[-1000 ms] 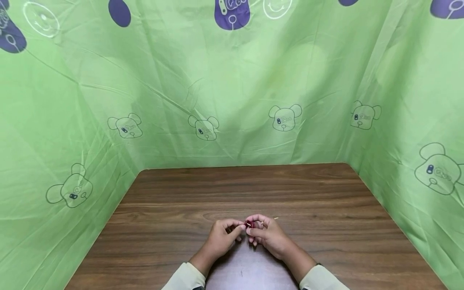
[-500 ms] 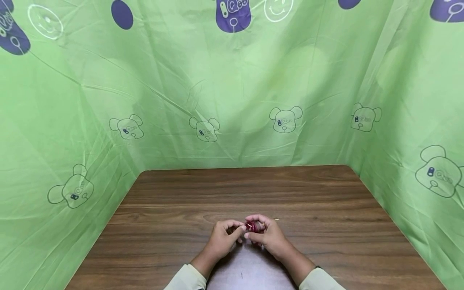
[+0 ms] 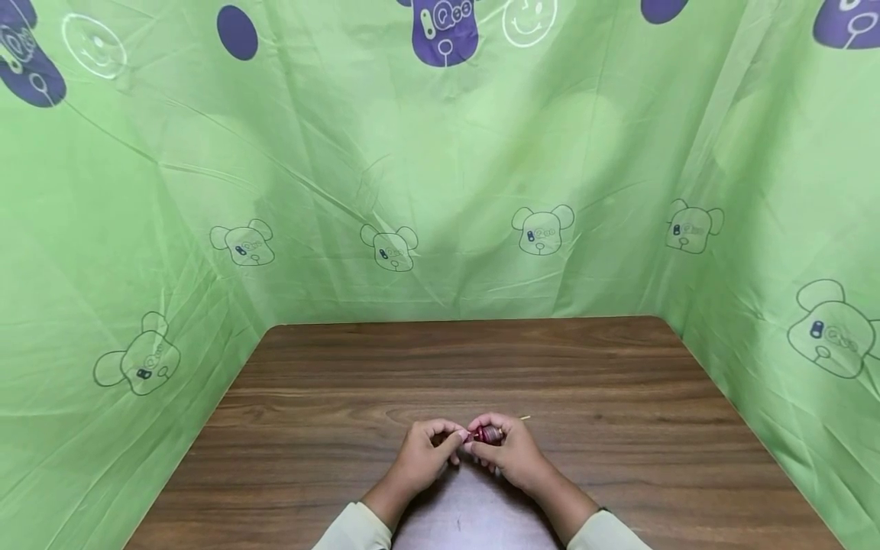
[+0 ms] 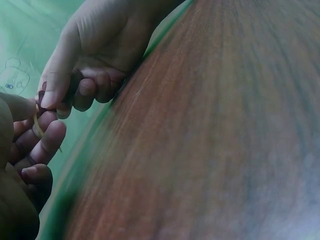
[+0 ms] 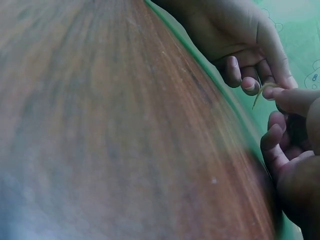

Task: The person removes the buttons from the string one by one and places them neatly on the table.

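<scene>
A small, shiny dark-red object (image 3: 490,435) with a paler banded end lies between my two hands; its kind is too small to tell. My right hand (image 3: 510,452) holds it with thumb and fingers curled round it. From the left, my left hand (image 3: 425,454) pinches its near end between thumb and index finger. A thin yellow cord (image 5: 258,93) hangs from the pinching fingertips in the right wrist view. The left wrist view shows the same cord (image 4: 38,125), while the fingers hide most of the red object there.
A thin yellowish strip (image 3: 525,417) shows just beyond the right hand; whether it joins the held object I cannot tell. The brown wood-grain table (image 3: 454,359) spreads around both hands. Green printed cloth (image 3: 447,153) hangs behind it and along both sides.
The right thumb and fingers first spread apart, showing more of the red object, then drew close to the left fingertips again. The left hand keeps its pinch. The head view tilts slightly upward.
</scene>
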Motion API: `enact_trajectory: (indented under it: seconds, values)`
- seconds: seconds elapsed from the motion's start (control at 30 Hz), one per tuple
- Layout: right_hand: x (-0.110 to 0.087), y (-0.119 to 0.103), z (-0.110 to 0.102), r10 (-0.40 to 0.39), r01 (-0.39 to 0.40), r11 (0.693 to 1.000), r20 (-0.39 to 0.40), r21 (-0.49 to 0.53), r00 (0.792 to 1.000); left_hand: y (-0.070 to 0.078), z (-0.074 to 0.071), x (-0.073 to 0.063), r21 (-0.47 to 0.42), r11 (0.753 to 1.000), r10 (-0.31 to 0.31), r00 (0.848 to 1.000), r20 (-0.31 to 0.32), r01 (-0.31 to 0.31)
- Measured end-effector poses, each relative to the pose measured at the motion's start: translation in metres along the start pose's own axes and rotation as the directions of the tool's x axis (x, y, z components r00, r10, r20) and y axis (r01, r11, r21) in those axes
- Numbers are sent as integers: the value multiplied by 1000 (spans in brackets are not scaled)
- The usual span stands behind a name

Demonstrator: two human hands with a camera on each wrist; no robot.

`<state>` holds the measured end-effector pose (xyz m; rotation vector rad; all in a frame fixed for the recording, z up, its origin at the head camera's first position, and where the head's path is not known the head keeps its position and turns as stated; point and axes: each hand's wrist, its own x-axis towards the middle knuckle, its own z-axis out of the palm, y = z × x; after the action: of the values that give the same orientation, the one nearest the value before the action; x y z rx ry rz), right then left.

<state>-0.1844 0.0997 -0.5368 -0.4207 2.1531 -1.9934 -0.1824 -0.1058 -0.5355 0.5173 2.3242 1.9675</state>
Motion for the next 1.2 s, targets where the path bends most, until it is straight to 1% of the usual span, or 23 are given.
enact_trajectory:
  seconds: [0.23,0.33,0.47,0.53,0.6,0.87,1.0,1.2]
  values:
    - [0,2,0,-14,14,1000,5,-6,1000,-2,0,0,1,1000,2,1000,-3,-2]
    - [1,3,0,2,-2,1000,-5,13,1000,-3,0,0,5,1000,-1,1000,-9,1]
    - [1,1,0,56,-49,995,-68,92,996,-3,0,0,11,1000,-3,999,-34,3]
    - [1,0,0,74,-61,990,-100,131,992,-3,0,-1,11,1000,-1,999,-50,2]
    - [1,0,0,85,-65,984,-112,164,990,-3,0,-1,10,1000,-3,998,-64,3]
    - [0,-1,-1,115,-92,962,-76,258,990,-1,0,-1,7,1000,-14,995,-98,15]
    - [1,-1,-1,118,-96,948,-57,304,991,0,1,-1,-1,1000,-23,994,-109,23]
    - [0,-2,-2,137,-111,916,-42,385,990,0,1,-1,-9,1000,-18,993,-119,17]
